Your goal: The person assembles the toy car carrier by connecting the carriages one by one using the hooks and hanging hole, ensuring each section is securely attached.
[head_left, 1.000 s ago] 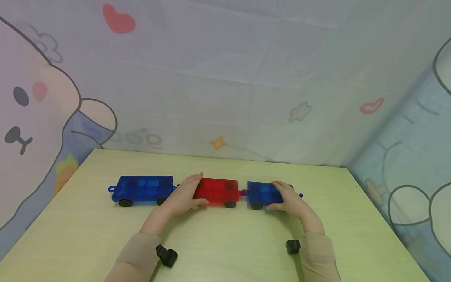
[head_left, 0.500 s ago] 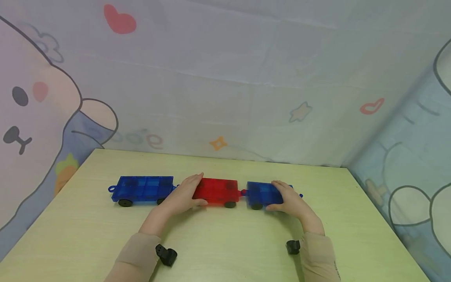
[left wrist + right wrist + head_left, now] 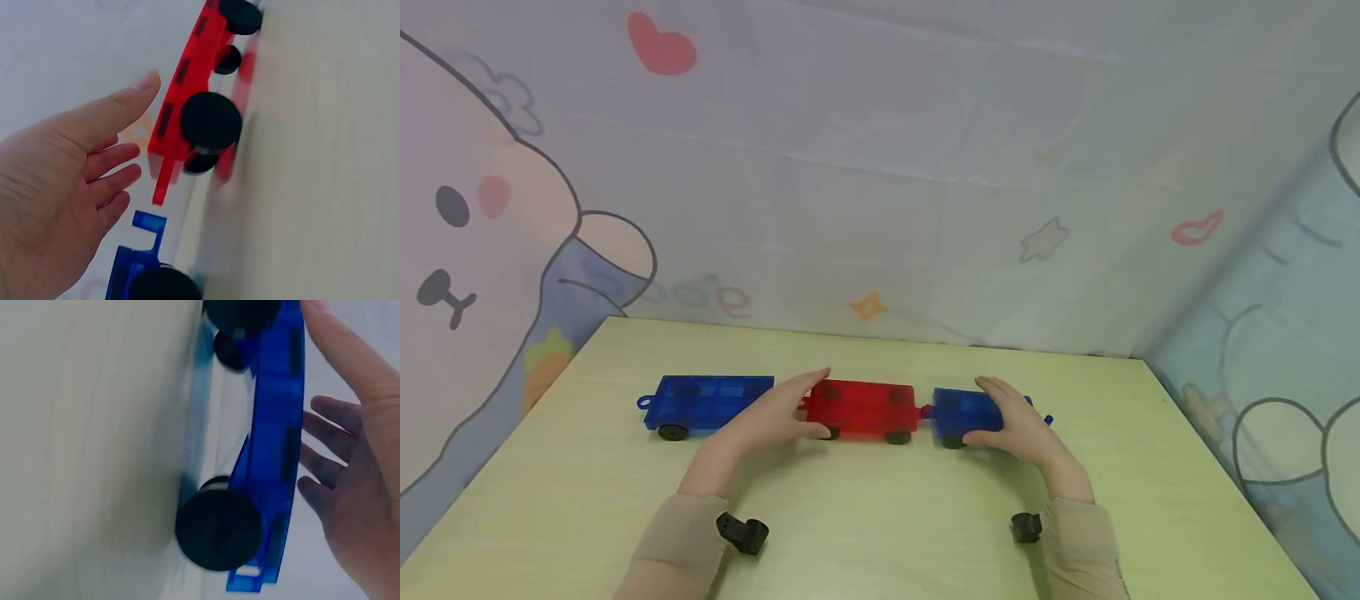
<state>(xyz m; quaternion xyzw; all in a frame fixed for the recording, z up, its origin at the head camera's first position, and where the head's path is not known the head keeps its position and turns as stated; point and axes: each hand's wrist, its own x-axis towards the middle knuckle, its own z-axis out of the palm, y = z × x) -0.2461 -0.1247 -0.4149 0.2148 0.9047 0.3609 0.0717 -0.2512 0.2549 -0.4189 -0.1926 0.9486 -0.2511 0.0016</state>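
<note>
Three translucent plastic toy wagons on black wheels stand in a row in the head view: a blue wagon [image 3: 703,400] on the left, a red wagon [image 3: 867,408] in the middle, another blue wagon [image 3: 961,410] on the right. My left hand [image 3: 769,423] is spread at the red wagon's left end, off it, hiding the left blue wagon's right end. In the left wrist view a gap shows between the red tab [image 3: 164,182] and the blue hook [image 3: 150,224]. My right hand [image 3: 1021,429] curves loosely over the right blue wagon, thumb in front and fingers behind. The red and right blue wagons meet at their couplings.
The wagons stand on a pale wooden table [image 3: 880,517]. A printed cloth [image 3: 880,167] with cartoon figures hangs behind and at the sides. Each sleeve carries a small black camera mount, one on the left wrist [image 3: 745,533] and one on the right [image 3: 1026,527].
My left hand has come off the red wagon and moved left, uncovering its left end. My right hand's fingers have lifted slightly. The head view has shifted slightly; the wagons keep their row.
</note>
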